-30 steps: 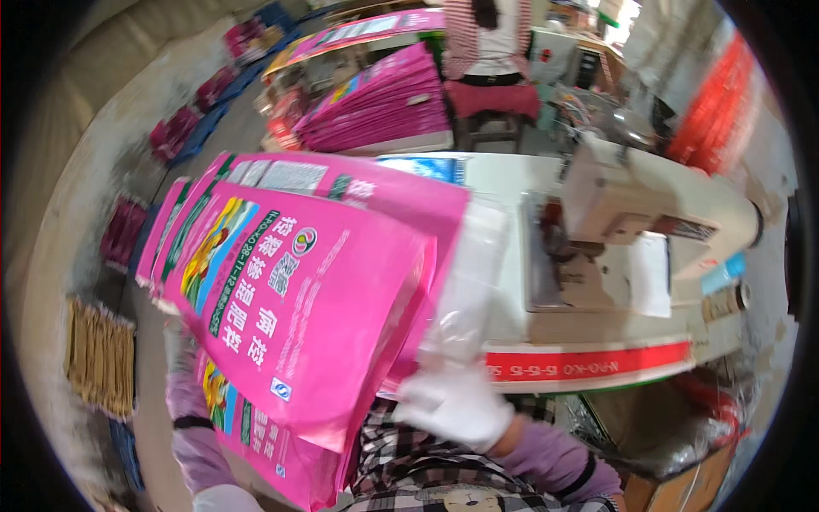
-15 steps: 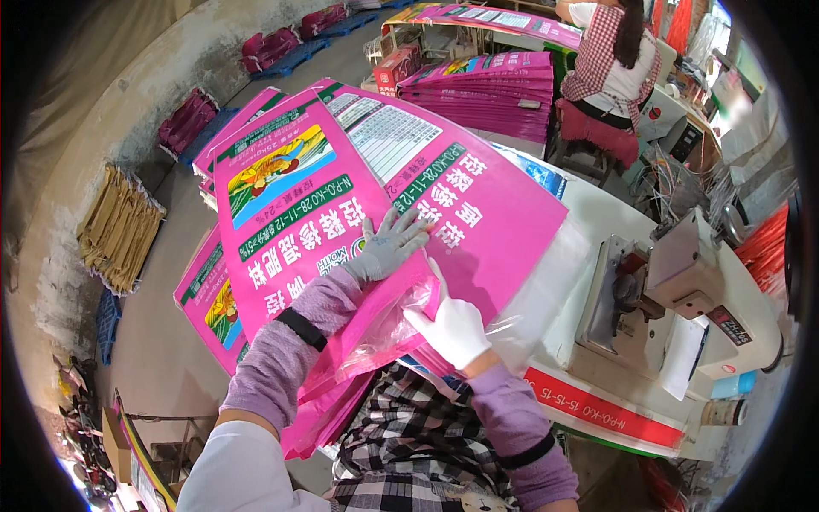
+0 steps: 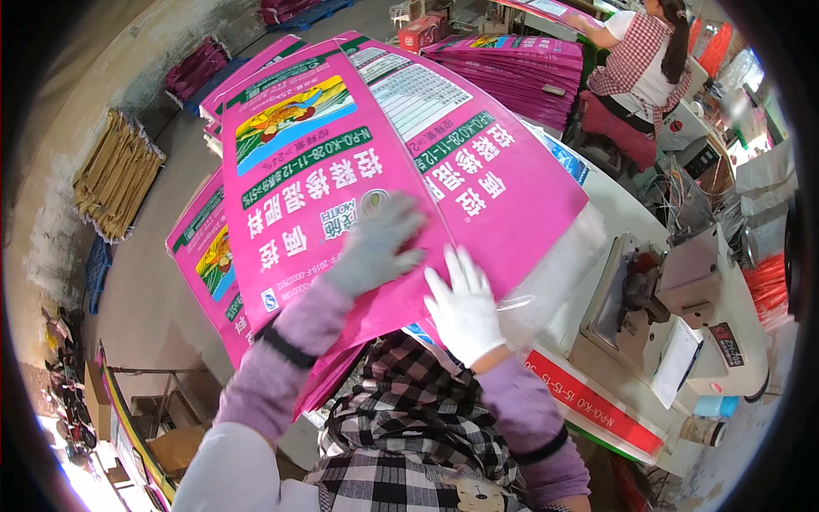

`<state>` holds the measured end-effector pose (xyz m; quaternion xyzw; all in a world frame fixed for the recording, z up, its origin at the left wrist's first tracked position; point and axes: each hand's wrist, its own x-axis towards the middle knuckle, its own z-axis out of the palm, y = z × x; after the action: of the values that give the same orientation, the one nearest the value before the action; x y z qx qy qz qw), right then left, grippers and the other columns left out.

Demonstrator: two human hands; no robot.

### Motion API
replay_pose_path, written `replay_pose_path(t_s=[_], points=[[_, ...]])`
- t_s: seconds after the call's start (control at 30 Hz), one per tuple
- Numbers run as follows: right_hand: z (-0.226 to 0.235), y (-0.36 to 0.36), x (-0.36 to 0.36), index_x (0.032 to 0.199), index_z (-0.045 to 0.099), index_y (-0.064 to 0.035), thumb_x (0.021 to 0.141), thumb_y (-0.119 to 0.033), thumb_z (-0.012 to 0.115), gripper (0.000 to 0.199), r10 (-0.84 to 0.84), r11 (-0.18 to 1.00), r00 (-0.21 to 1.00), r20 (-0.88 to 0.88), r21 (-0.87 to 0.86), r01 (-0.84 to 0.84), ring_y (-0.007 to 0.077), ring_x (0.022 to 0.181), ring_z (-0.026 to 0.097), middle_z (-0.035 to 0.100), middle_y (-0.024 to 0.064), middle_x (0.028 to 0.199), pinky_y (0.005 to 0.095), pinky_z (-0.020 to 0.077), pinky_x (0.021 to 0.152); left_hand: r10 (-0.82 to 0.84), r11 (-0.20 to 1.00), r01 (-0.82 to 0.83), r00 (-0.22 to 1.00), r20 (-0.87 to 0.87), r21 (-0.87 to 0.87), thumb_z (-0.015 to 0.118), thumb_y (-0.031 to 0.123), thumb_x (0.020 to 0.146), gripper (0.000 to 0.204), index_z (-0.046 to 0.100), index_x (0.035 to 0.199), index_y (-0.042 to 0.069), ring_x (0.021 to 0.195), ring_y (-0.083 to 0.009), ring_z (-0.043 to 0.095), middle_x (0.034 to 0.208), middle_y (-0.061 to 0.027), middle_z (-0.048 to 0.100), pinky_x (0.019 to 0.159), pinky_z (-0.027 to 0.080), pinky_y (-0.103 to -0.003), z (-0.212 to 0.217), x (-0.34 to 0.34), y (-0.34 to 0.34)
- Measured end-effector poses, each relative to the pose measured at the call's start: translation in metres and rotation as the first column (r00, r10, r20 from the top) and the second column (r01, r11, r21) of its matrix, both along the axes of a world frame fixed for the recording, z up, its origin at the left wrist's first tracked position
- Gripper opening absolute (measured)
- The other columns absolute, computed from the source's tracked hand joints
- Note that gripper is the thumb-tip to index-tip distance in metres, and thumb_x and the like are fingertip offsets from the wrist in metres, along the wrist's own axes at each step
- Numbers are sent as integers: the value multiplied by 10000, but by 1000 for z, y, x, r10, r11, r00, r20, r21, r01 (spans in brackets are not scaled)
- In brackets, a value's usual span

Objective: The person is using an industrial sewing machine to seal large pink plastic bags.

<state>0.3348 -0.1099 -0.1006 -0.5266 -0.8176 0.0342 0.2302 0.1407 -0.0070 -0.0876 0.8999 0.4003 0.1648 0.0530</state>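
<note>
A flat pink printed bag [image 3: 320,222] lies in front of me on other pink bags. My left hand [image 3: 380,243], in a grey glove, rests palm down over its lower right part; it is blurred, but the fingers look spread. My right hand [image 3: 465,307], white-gloved, lies with fingers stretched over the near edge of a second pink bag [image 3: 520,188] alongside. Neither hand grips anything. Clear plastic film [image 3: 563,264] sticks out from under the bags to the right.
On the right, a sewing machine [image 3: 687,273] stands on a pale table [image 3: 627,209]. Further back a person [image 3: 640,64] sits beside a stack of pink bags [image 3: 512,72]. Tan bundles [image 3: 118,175] lean near the left wall. A red box [image 3: 424,32] is behind the bags.
The near edge of the pink bag, lifted with its clear liner showing, now lies flat. My right hand has let go and opened. My left hand has slid slightly nearer.
</note>
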Motion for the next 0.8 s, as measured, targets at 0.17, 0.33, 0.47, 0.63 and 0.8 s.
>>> replay_pose_path(t_s=[0.17,0.33,0.47,0.63,0.8], points=[[16,-25,-7,1336,530,-43,875,-304,645,542,-261,917,947,-187,-356,183,405,1293,443,421,267,1419,463,413,1037,913,352,-925,305,272,-145,730,314,850,678,449,1319,-87,1266,-385,472,1347,-252,498,1045,394,-473,-57,-177,-145],[-8,0,-3,1381,487,1,924,-193,582,505,-495,826,549,-673,-561,58,312,1168,597,610,221,1254,406,449,1007,961,231,-419,-40,272,-878,636,273,951,343,641,1142,-11,973,-163,610,1048,-91,679,851,495,-338,-116,-190,-199],[0,9,-49,1178,640,-92,934,-148,517,278,76,986,910,-407,-102,-128,316,919,660,669,171,1033,429,531,807,864,305,-599,-154,480,-741,469,205,1015,306,663,1138,2,902,-182,636,1015,-80,683,776,519,-336,-24,-222,-237],[-85,-7,-163,1372,505,-150,846,32,448,560,120,872,847,-518,-352,-340,388,864,627,566,196,980,471,508,767,808,259,-436,-391,441,-862,544,292,982,424,593,1247,-36,1103,-265,585,1190,-176,638,942,471,-370,-45,-268,-361],[-238,-10,-152,1437,438,-130,949,-144,422,488,-173,946,946,-275,-313,83,340,1242,514,512,203,1376,418,384,1070,949,66,-552,-223,224,-831,556,307,971,443,588,1246,-39,1086,-265,587,1170,-201,638,932,468,-375,-126,-253,-345]])
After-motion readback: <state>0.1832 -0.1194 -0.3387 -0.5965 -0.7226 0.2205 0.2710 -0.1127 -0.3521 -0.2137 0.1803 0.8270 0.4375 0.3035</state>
